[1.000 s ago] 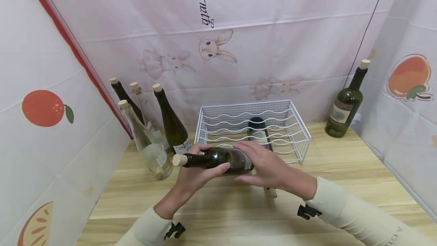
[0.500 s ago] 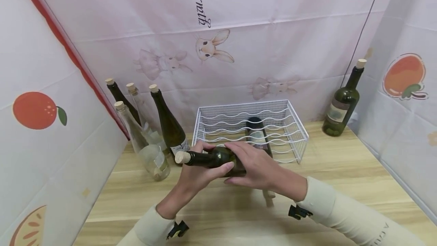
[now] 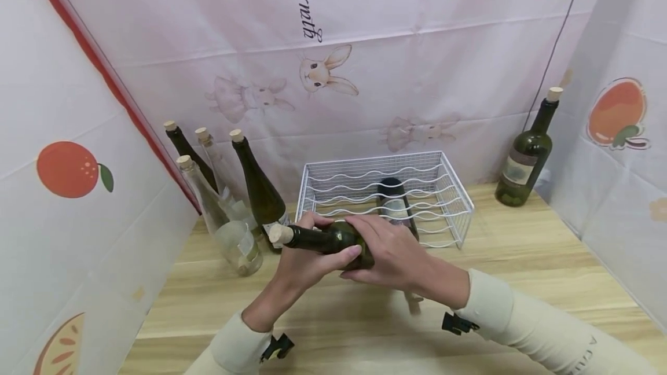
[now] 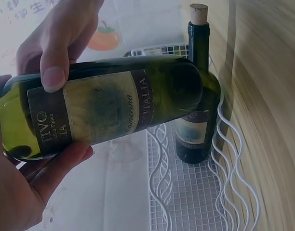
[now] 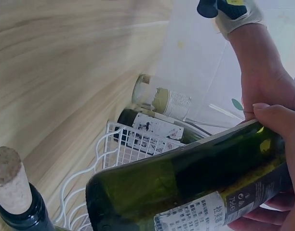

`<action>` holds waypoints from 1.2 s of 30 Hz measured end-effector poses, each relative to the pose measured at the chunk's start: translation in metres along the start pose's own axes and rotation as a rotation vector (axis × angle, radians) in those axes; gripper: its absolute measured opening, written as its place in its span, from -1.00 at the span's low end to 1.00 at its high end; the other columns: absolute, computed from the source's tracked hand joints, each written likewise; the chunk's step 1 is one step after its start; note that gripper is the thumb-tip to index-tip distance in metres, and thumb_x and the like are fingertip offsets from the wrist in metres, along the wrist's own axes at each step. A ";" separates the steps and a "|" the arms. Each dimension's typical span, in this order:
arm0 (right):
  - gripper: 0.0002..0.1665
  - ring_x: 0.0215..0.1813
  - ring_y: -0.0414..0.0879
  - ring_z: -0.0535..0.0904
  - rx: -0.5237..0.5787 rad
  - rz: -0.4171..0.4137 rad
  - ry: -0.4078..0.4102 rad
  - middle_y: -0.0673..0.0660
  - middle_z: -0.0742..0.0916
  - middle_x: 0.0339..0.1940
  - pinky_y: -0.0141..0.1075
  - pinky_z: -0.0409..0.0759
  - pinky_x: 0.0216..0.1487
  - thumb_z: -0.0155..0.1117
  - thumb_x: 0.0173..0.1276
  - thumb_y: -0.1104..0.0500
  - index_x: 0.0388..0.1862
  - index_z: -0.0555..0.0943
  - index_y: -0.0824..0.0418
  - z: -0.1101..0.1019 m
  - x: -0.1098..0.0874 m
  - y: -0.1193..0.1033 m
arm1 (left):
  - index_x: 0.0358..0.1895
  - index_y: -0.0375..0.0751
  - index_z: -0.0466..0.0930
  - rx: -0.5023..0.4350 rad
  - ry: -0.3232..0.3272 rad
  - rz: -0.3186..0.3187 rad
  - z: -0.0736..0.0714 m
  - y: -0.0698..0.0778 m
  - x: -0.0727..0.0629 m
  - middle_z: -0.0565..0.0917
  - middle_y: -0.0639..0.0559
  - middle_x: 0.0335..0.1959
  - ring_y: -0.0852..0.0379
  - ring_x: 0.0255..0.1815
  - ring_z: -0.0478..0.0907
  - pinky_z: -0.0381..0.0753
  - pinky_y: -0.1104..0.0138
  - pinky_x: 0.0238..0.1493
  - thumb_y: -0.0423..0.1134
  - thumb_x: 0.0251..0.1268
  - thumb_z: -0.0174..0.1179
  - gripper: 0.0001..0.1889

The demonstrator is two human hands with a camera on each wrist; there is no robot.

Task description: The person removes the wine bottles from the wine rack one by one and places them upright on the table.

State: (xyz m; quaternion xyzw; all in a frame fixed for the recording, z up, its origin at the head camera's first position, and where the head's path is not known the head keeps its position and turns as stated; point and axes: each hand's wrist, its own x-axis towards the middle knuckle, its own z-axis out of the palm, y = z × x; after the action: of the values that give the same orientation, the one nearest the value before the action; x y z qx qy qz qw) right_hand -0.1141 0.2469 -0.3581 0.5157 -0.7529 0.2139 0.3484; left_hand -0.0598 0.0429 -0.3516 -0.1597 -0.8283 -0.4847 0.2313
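Both hands hold a dark green wine bottle [image 3: 341, 239] above the table, in front of a white wire rack [image 3: 457, 182]. My left hand [image 3: 299, 266] grips it near the shoulder, and its corked neck points left. Around the body curls my right hand [image 3: 393, 252], covering much of it in the head view. The left wrist view shows the bottle's front label [image 4: 101, 103]; a white back label [image 5: 193, 215] appears in the right wrist view. Another corked wine bottle [image 4: 192, 127] lies in the rack, its neck toward the table's front edge.
At the left stand several corked bottles, among them a clear bottle [image 3: 234, 242] and a tall dark bottle [image 3: 263, 190]. One green wine bottle [image 3: 523, 158] is upright at the back right. Printed cloth [image 3: 365, 4] encloses the wooden table [image 3: 526, 271].
My right hand has shifted left along the held bottle toward its shoulder, covering the label in the head view. The bottle's body now looks shorter there. The other bottles and the rack stay put.
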 end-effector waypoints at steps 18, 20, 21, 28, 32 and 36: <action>0.00 -0.10 0.00 0.77 -0.035 0.023 0.018 0.17 0.76 -0.03 -0.20 0.82 -0.17 0.71 -0.16 -0.24 0.17 0.59 0.30 -0.015 -0.003 0.001 | 0.08 -0.30 0.61 -0.066 0.008 0.051 0.014 0.004 0.006 0.78 -0.06 -0.02 0.11 -0.13 0.74 0.78 0.32 -0.17 -0.12 -0.05 0.67 -0.37; -0.01 -0.12 -0.01 0.77 -0.045 0.024 0.020 0.17 0.76 -0.04 -0.21 0.82 -0.21 0.71 -0.16 -0.25 0.16 0.59 0.29 -0.017 -0.003 0.002 | 0.10 -0.27 0.62 -0.057 0.011 0.062 0.014 0.005 0.006 0.76 -0.07 -0.03 0.12 -0.18 0.72 0.77 0.33 -0.24 -0.11 -0.06 0.67 -0.37; -0.01 -0.12 -0.01 0.77 -0.049 0.024 0.019 0.17 0.76 -0.04 -0.21 0.82 -0.21 0.71 -0.17 -0.25 0.16 0.59 0.29 -0.019 -0.003 0.002 | 0.11 -0.25 0.62 -0.053 0.009 0.068 0.015 0.006 0.007 0.76 -0.08 -0.03 0.13 -0.20 0.71 0.76 0.33 -0.28 -0.11 -0.05 0.67 -0.36; -0.02 -0.06 0.04 0.79 -0.071 0.009 0.018 0.19 0.76 -0.04 -0.16 0.83 -0.14 0.71 -0.18 -0.22 0.14 0.60 0.33 -0.025 -0.004 0.005 | 0.14 -0.22 0.59 -0.052 -0.024 0.116 0.017 0.005 0.009 0.76 -0.07 0.01 0.12 -0.15 0.72 0.77 0.32 -0.26 -0.14 -0.03 0.65 -0.36; -0.03 -0.07 0.05 0.79 -0.088 -0.003 0.025 0.20 0.77 -0.05 -0.16 0.83 -0.17 0.69 -0.17 -0.22 0.13 0.60 0.33 -0.028 -0.005 0.007 | 0.16 -0.27 0.58 -0.063 -0.038 0.155 0.019 0.004 0.010 0.76 -0.10 0.04 0.11 -0.14 0.73 0.78 0.32 -0.23 -0.16 0.00 0.64 -0.36; -0.04 -0.08 0.06 0.79 -0.097 -0.007 0.032 0.22 0.77 -0.06 -0.14 0.83 -0.18 0.69 -0.17 -0.20 0.12 0.60 0.35 -0.032 -0.006 0.010 | 0.23 -0.22 0.58 -0.110 -0.075 0.167 0.020 0.002 0.012 0.74 -0.11 0.07 0.18 -0.23 0.71 0.78 0.32 -0.32 -0.22 0.03 0.61 -0.35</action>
State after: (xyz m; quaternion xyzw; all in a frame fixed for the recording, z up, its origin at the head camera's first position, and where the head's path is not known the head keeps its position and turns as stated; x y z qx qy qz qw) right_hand -0.1123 0.2764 -0.3410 0.4972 -0.7551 0.1841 0.3857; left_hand -0.0735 0.0616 -0.3516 -0.2586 -0.7923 -0.5023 0.2305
